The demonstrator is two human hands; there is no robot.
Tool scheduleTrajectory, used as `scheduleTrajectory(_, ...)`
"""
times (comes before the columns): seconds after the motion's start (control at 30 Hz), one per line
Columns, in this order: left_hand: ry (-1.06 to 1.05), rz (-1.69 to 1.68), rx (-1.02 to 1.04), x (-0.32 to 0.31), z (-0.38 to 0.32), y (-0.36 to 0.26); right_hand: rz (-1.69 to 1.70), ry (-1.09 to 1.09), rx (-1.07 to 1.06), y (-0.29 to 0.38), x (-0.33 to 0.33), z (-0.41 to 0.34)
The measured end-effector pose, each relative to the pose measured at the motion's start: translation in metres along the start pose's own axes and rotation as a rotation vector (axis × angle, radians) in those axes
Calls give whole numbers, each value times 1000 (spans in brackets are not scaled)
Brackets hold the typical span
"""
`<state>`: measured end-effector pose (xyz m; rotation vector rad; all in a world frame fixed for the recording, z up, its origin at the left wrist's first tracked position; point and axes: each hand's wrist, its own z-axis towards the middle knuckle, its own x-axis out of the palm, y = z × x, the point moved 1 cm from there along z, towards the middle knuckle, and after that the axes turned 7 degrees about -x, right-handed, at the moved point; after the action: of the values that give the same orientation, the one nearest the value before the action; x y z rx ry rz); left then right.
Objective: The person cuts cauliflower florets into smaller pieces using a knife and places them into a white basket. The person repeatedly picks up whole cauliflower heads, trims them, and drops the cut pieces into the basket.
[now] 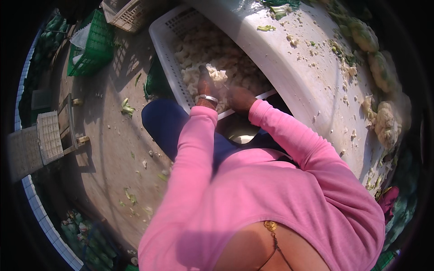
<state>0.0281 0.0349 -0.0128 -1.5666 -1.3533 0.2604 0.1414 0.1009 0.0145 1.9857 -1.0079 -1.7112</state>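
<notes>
My left hand point(206, 84), with a silvery band at the wrist, grips a pale cauliflower piece point(217, 75) above a white plastic crate point(166, 61). Beside it, my right hand point(240, 99) is curled closed near the crate's near rim. A thin light sliver, which looks like the blade of a small knife point(226, 86), juts from its fingers towards the cauliflower piece. The handle is hidden in the fist. Cut cauliflower florets point(200, 47) cover the crate's bottom, partly in shade.
A white tabletop point(288, 64) strewn with crumbs curves along the right; whole cauliflowers point(386, 122) line its far side. On the floor at left are a green crate point(91, 47), a wheeled frame point(72, 123) and a leaf scrap point(126, 108). A pale round container point(242, 133) sits between my knees.
</notes>
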Motion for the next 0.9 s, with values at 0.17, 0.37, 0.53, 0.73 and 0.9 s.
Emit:
scheduleTrajectory(0.17, -334, 719, -31, -14, 14, 11, -123, 149, 64, 12, 0, 20)
scheduleTrajectory(0.37, -615, 879, 195, -40, 30, 11, -206, 252, 8, 11, -86, -20)
scheduleTrajectory(0.53, -335, 628, 320, -48, 43, 3, -122, -793, 253, -76, -251, -184)
scheduleTrajectory(0.73, -46, 418, 454, 57, 10, -34, -313, -593, 1002, -204, -271, -314)
scheduleTrajectory(0.9, 385, 530, 607, 175, -50, -41, 292, -872, 759, -194, -249, -316)
